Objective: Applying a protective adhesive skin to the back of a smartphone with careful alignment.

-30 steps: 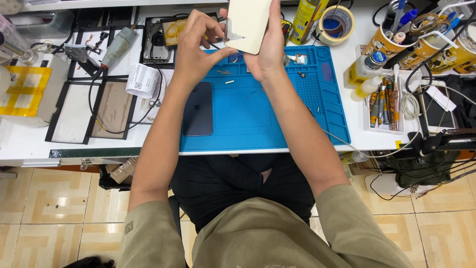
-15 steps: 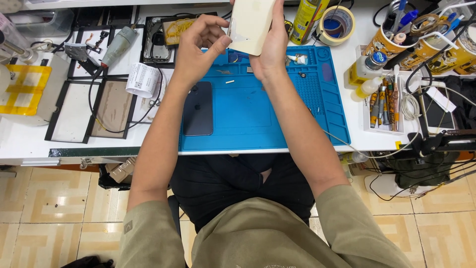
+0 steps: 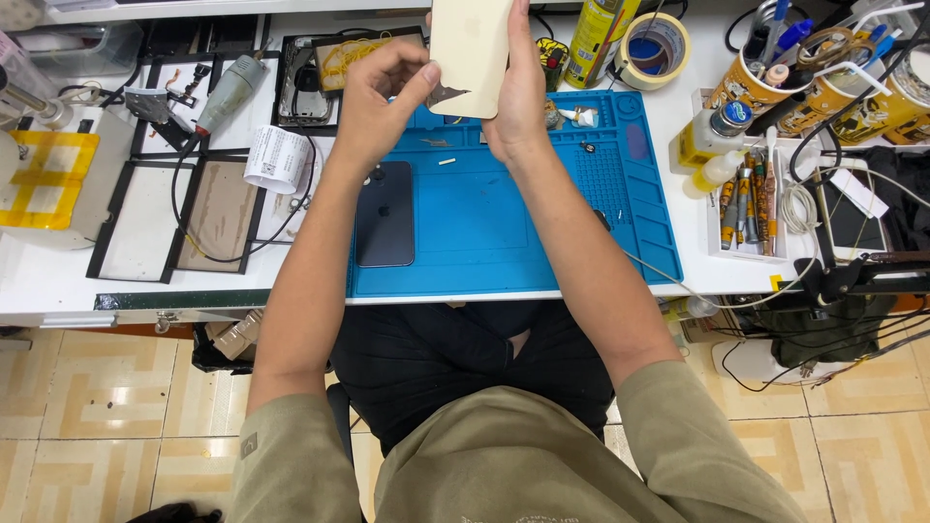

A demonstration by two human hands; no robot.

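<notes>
Blue mat (image 3: 542,223): right hand (image 3: 518,102) holds cream panel (image 3: 470,48).

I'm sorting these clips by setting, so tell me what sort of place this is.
Most likely a phone repair bench: a blue work mat with a dark phone lying on it, a tray of hand tools, and tape rolls.

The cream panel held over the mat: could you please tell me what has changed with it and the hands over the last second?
The left hand has shifted slightly right, its fingertips now pinching a small dark tab at the lower left corner of the cream panel. The right hand still grips the panel's right edge, held above the blue mat. The dark phone lies unmoved on the mat's left side.
</notes>
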